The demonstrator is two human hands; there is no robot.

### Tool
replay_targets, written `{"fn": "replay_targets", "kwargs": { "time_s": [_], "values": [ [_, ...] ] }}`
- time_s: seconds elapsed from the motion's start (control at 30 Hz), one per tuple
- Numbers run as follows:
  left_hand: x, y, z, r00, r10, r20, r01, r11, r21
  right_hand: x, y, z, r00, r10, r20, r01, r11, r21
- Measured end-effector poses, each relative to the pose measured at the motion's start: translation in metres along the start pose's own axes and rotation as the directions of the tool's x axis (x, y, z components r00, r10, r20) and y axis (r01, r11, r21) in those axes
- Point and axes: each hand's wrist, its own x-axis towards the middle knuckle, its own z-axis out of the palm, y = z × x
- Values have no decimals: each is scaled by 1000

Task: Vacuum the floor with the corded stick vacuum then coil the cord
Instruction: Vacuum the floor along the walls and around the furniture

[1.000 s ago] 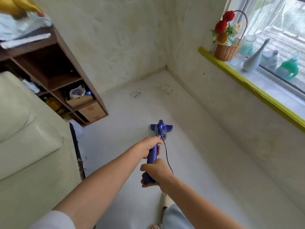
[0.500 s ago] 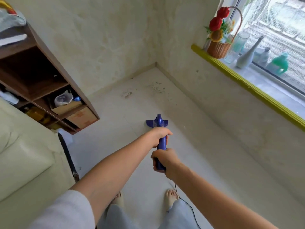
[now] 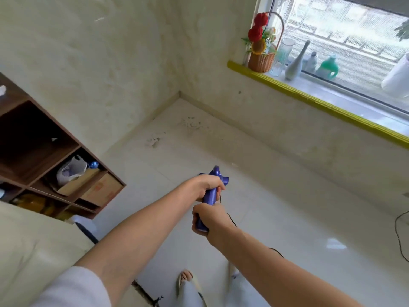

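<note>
1. A brown wooden shelf unit (image 3: 73, 149) stands at the left against the wall; its lower compartments hold cardboard boxes (image 3: 100, 191) and a white plastic bag (image 3: 72, 170).
2. A windowsill with a yellow edge (image 3: 309, 100) runs along the right wall; on it stand a wicker basket (image 3: 261, 62) of red and yellow flowers, a clear glass vase (image 3: 283, 56) just beside it, a white bottle-shaped vase (image 3: 295, 65) and a green jug (image 3: 328, 67).
3. A pale green sofa (image 3: 33, 251) fills the lower left.
</note>
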Motion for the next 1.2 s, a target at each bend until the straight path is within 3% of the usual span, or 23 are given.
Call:
{"fn": "replay_targets", "kwargs": {
  "time_s": [0.33, 0.8, 1.03, 1.2],
  "values": [
    [24, 37, -33, 999, 38, -6, -37, 990, 133, 48, -24, 44, 995, -39, -91, 49, 993, 108],
    [114, 218, -50, 996, 87, -2, -85, 977, 194, 160, -191, 28, 993, -84, -80, 98, 977, 188],
    [151, 287, -47, 994, 106, 3, -106, 985, 140, 200, -259, 7, 991, -95, -93, 105, 988, 112],
    [162, 294, -45, 994, 108, 18, -109, 993, 53, 211, -269, -2, 992, -76, -103, 77, 997, 2]
  ]
}}
